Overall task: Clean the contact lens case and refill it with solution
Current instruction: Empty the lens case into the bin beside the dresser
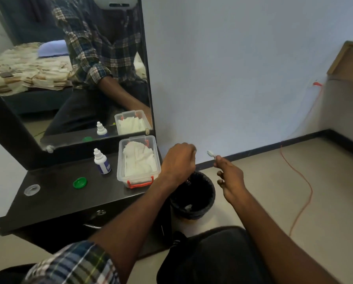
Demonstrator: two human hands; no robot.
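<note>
Hands working above the black bin (200, 203)
Right hand (230, 177) is pinching a small pale object (210, 154); left hand (178, 160) is curling closed beside it

A plaid shirt sleeve (75, 263) in navy, white, brown and yellow is rolled up well behind the left hand (178, 160); dark trousers (208, 257) cover the legs.

Case parts out on my dresser top, one small piece up in my right hand.

The solution bottle (101, 161) stands upright beside the tissue box, white dropper tip on, blue label facing out. The green cap (79, 182) lies flat in front of it, well apart from the clear cap (31, 189) near the left end of the top. My right hand (228, 177) pinches a small pale piece (210, 154) above the bin; too blurred to tell what it is.
</note>
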